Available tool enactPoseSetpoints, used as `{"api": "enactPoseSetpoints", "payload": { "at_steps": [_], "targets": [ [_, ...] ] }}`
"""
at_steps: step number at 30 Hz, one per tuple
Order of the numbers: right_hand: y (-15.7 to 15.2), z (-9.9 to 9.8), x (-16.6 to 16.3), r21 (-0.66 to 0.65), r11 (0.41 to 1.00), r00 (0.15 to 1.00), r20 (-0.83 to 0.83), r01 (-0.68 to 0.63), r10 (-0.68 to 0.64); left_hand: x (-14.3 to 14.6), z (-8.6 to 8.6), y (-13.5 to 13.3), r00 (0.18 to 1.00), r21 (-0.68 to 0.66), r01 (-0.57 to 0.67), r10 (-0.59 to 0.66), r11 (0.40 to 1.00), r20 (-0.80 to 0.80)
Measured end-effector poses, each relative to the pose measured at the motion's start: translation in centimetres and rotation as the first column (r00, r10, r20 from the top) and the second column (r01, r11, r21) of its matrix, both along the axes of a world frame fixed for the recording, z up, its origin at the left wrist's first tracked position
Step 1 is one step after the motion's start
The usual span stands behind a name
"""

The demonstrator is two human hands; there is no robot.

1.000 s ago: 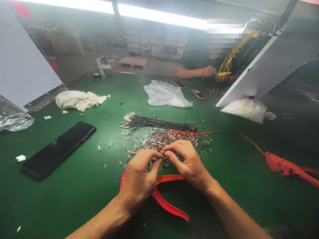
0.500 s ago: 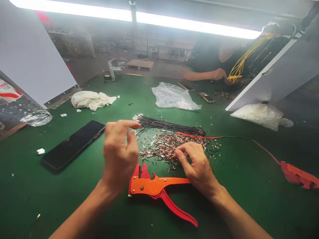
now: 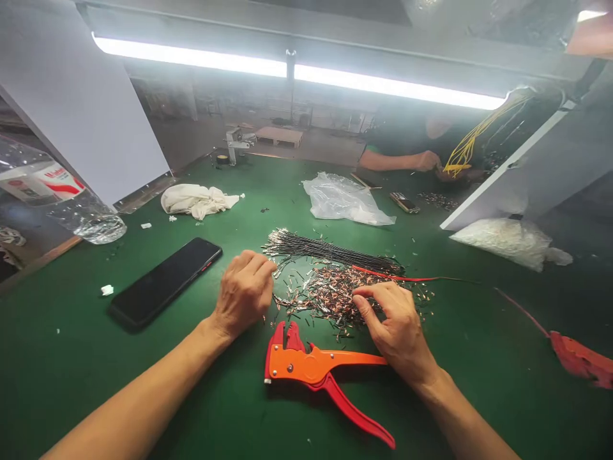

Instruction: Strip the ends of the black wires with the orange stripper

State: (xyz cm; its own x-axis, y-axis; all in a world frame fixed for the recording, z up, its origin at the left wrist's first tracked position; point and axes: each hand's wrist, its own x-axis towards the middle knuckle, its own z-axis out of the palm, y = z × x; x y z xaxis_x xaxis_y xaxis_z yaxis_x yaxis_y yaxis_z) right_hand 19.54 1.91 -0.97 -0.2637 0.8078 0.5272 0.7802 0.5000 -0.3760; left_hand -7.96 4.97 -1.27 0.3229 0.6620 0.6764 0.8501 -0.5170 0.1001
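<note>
Leftward, a phone (image 3: pixel 167 281) lies near the left hand (image 3: pixel 246 287), its curled grip hiding any contents, beside the black wire bundle (image 3: pixel 330 249); next come orange pliers (image 3: pixel 304 364), loose clippings (image 3: pixel 330 291), then the right hand (image 3: pixel 395 319), fingertips nearly meeting, contents unclear.

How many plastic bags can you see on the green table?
2: a flattened clear bag beyond the black wire bundle, and a filled bag at the right, by the white panel. Any behind that panel would be hidden.
</note>
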Motion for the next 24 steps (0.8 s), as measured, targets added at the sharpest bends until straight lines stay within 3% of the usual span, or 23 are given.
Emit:
{"api": "enactPoseSetpoints", "payload": {
  "at_steps": [3,6,11,17,24],
  "targets": [
    [-0.2,0.7,-1.0,-0.018,0.999,0.998,0.045,-0.03,0.031,0.0,-0.3,0.0,0.998,0.002,-0.012,0.012,1.0,0.066],
    [0.3,1.9,-2.6,-0.103,0.99,0.972,0.208,-0.091,0.111,-0.1,-0.1,0.3,0.995,-0.01,-0.008,0.009,1.0,0.104],
    [3.9,3.5,-5.8,-0.212,0.974,0.91,0.384,-0.079,0.157,-0.2,-0.3,0.6,0.992,-0.072,0.014,-0.005,0.997,0.127],
    [8.3,2.8,-9.2,-0.355,0.935,0.832,0.522,0.015,0.185,0.0,-0.4,0.4,0.986,-0.091,0.026,-0.011,0.995,0.165],
    [8.3,2.9,-10.8,-0.411,0.911,0.836,0.511,0.032,0.201,0.2,0.0,0.3,0.982,-0.075,0.047,-0.032,0.996,0.188]
  ]
}}
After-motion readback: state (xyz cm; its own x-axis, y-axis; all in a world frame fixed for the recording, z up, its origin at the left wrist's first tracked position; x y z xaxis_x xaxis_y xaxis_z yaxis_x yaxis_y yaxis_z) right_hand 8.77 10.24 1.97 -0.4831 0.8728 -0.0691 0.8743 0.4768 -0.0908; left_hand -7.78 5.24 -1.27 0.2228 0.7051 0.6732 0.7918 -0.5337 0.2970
